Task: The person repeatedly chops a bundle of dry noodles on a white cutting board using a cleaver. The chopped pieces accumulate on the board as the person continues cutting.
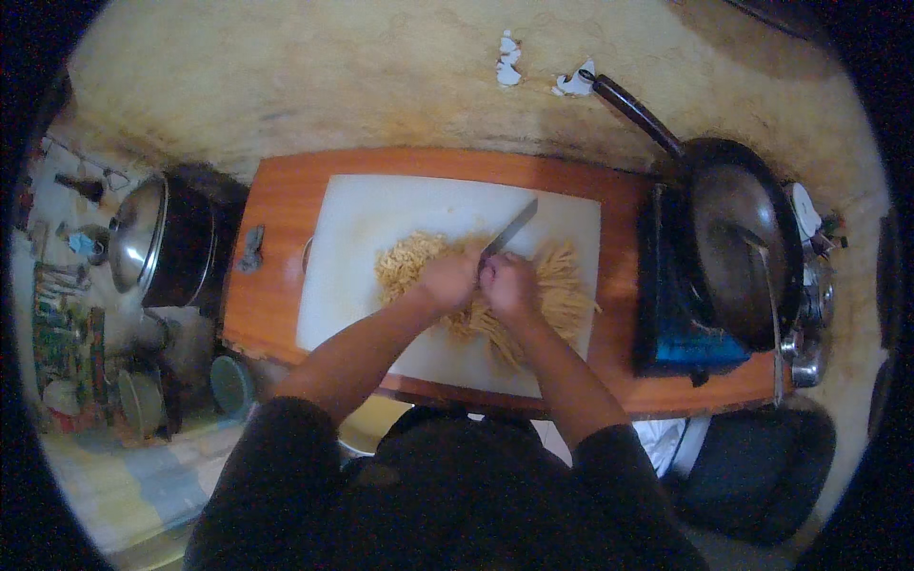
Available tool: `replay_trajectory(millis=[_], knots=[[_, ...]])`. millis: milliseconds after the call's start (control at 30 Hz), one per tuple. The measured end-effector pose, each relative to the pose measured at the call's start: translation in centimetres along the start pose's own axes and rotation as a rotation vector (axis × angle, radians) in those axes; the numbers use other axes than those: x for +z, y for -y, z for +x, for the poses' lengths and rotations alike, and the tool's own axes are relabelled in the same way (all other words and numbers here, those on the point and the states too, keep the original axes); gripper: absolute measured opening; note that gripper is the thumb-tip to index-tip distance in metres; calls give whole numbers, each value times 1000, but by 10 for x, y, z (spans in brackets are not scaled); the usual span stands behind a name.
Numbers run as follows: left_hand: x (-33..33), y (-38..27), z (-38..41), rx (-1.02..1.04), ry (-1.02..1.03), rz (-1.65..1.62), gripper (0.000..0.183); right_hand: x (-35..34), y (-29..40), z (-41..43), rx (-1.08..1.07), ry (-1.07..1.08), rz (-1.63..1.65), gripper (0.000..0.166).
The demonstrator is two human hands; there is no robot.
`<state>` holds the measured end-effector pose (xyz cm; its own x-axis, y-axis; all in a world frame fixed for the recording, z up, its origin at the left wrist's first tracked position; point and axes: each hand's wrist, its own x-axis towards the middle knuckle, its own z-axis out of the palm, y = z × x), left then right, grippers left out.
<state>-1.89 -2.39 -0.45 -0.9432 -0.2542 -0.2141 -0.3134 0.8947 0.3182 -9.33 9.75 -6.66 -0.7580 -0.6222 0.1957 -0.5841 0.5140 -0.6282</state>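
A knife (510, 227) angles up and to the right across a white cutting board (343, 214), its blade tip towards the far edge. My left hand (451, 280) appears closed around its handle, which is mostly hidden. Touching or very close beside it, my right hand (508, 285) has curled fingers over pale yellow-brown strips of food (560, 278); the strips fan out to its right and below. Small chopped pieces (407, 260) of the same colour lie heaped left of my left hand. Blur hides the exact contact between fingers, blade and food.
The board rests on an orange-brown wooden table (285, 185). At right, a dark wok (739, 235) with a utensil inside sits on a stove (678, 335). A lidded dark pot (178, 243) stands left, near a grey cloth (251, 248). A stained wall rises behind.
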Motion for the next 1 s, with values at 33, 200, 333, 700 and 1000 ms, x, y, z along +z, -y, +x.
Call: replay_trajectory(millis=[33, 200, 333, 700, 1000], knots=[[3, -1, 5, 40, -54, -3, 30, 1, -1, 0, 0, 1, -13, 10], [-29, -13, 8, 26, 15, -13, 29, -9, 2, -2, -63, -99, 44, 12], [-27, -5, -12, 40, 24, 6, 30, -8, 7, -5, -23, -134, -22, 12], [-27, -18, 4, 73, 26, -103, 30, -12, 1, 0, -34, 10, 73, 7], [-24, -2, -5, 32, 164, -17, 30, 0, -5, -1, -42, -69, 37, 10]])
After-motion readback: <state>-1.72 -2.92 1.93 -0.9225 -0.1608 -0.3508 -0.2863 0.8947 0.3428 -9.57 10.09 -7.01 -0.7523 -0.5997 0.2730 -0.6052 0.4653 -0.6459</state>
